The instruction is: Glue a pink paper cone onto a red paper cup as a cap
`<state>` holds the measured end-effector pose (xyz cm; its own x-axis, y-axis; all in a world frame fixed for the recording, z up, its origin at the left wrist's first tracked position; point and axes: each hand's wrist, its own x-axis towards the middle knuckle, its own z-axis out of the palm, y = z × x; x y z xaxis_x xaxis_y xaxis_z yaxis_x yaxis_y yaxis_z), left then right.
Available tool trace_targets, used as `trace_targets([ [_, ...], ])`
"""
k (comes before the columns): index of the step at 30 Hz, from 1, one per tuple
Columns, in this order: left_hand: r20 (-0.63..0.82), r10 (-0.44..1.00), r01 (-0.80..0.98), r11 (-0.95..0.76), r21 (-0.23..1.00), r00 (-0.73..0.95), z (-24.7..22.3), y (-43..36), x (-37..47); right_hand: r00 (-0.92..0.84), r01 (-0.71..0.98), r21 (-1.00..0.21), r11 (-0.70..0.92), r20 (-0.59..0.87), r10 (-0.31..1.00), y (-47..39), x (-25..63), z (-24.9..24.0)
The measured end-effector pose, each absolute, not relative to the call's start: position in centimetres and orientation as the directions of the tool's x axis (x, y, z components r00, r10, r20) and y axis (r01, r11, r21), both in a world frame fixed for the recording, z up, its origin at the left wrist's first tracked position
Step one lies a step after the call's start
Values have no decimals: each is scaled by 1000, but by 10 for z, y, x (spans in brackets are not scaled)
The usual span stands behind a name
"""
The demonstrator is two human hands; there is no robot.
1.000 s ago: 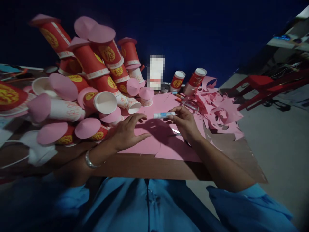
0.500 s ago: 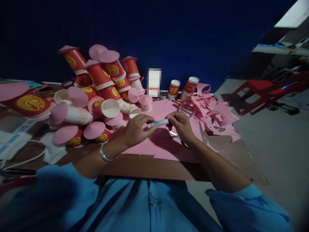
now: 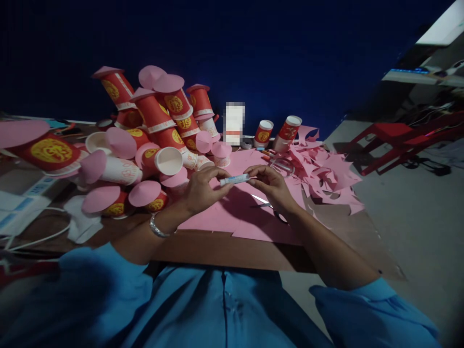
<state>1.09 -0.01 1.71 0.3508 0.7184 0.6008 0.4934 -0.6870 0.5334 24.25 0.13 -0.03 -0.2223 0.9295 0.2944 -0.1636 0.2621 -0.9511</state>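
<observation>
My left hand [image 3: 205, 189] pinches one end of a small white tube with blue print [image 3: 235, 179], held nearly level between thumb and fingers. At the tube's other end, the fingertips of my right hand [image 3: 270, 186] close round it. Both hands hover over sheets of pink paper [image 3: 239, 217] on the table. Scissors [image 3: 268, 205] with dark handles lie on the paper below my right hand, blades apart. What exactly the tube contains I cannot make out.
Left, red-and-white paper cups [image 3: 155, 113] with pink cone tops are heaped. Pink paper scraps [image 3: 322, 169] cover the right side. Behind stand two red cups [image 3: 263, 134] and a blurred white rectangle [image 3: 235, 123]. A power strip [image 3: 27, 200] with cables lies left; a red stool [image 3: 387, 137] stands right.
My right hand has shifted slightly left, and its fingers have moved further over the tube's end. More of the scissors shows now. The whole view has shifted a little.
</observation>
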Motion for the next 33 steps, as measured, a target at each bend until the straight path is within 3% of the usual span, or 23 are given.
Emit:
trace_targets([
  [5,606,684,501,-722,478,407,16,1,10,-313,-98,-991,91,117,942,2,243,-6],
  [11,584,716,518,-690,506,382,14,5,10,-256,-131,-968,213,240,936,4,245,-5],
  [18,599,685,521,-719,461,415,14,5,13,-316,-58,-997,57,73,946,5,249,-7],
  [25,519,779,498,-625,601,351,8,13,15,-271,-127,-980,152,181,945,12,250,-11],
  [30,560,741,542,-662,518,370,5,16,18,-309,-114,-989,91,123,943,16,252,-16],
  [33,549,744,521,-663,537,381,3,18,20,-264,-101,-987,122,145,954,19,256,-19],
])
